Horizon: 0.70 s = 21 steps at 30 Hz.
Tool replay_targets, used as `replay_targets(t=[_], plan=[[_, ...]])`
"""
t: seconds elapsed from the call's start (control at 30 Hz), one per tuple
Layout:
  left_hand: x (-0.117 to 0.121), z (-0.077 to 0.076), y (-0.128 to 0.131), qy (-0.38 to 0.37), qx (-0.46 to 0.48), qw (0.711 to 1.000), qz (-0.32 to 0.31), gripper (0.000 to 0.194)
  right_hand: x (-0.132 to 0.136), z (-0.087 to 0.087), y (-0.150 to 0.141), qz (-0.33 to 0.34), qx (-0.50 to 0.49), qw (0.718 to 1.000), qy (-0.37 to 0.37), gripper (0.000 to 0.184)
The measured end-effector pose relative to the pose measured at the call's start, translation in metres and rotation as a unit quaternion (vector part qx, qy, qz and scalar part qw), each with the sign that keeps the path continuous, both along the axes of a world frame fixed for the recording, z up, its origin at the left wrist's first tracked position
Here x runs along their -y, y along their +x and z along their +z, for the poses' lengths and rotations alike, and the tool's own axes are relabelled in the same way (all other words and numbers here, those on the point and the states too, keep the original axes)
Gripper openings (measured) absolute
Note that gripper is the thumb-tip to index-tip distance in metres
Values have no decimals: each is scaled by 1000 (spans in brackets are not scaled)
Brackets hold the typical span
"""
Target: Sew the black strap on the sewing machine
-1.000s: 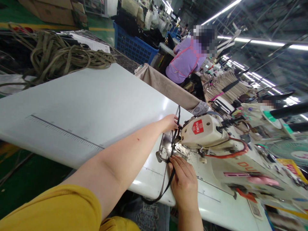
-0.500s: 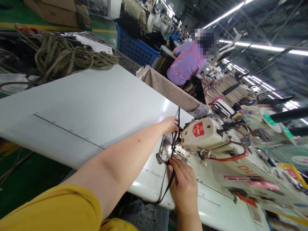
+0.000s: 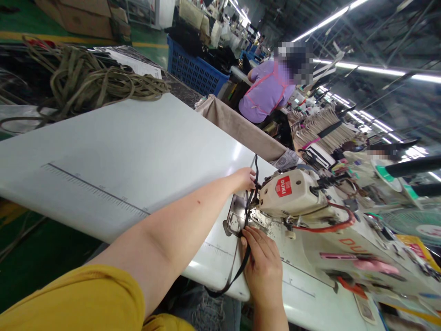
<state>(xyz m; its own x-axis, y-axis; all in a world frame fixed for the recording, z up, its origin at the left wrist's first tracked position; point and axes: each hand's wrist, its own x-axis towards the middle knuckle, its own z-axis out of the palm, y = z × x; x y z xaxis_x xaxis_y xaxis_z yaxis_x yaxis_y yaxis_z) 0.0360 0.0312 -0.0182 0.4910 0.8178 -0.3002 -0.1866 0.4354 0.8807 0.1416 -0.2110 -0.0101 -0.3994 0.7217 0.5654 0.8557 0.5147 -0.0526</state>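
Observation:
A narrow black strap [image 3: 244, 263] runs under the needle area of a white sewing machine [image 3: 292, 193] and loops over the table's front edge. Behind the needle, my left hand [image 3: 245, 178] closes on the strap's far part, its fingertips partly hidden by the machine head. In front of the needle, my right hand [image 3: 263, 257] pinches the strap against the metal plate [image 3: 237, 214], thumb and fingers together. The strap's far end sticks out beyond my left hand toward the table's back edge.
A pile of olive straps [image 3: 93, 82] lies at the table's far left. Behind the white table [image 3: 138, 138] are a beige cloth bin [image 3: 241, 126] and a blue basket [image 3: 196, 66]. A person in purple [image 3: 263, 92] sits beyond. A printed ruler [image 3: 99, 186] marks the tabletop.
Both hands stay almost in place. The black strap's loop near the front edge has shifted slightly and shows its flat side more.

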Motion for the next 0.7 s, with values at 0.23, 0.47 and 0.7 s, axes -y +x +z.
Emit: replay_targets(t=[0.23,0.47,0.7], plan=[[2,0,1,7,-6,1000,3,59,1,-2,1,-5,-1,1000,-2,22],[-3,-7,3,16,-13,1000,-2,63,0,-1,0,-8,-1,1000,1,22],[-2,-3,0,23,-7,1000,-12,59,0,-2,1,-8,3,1000,7,22]])
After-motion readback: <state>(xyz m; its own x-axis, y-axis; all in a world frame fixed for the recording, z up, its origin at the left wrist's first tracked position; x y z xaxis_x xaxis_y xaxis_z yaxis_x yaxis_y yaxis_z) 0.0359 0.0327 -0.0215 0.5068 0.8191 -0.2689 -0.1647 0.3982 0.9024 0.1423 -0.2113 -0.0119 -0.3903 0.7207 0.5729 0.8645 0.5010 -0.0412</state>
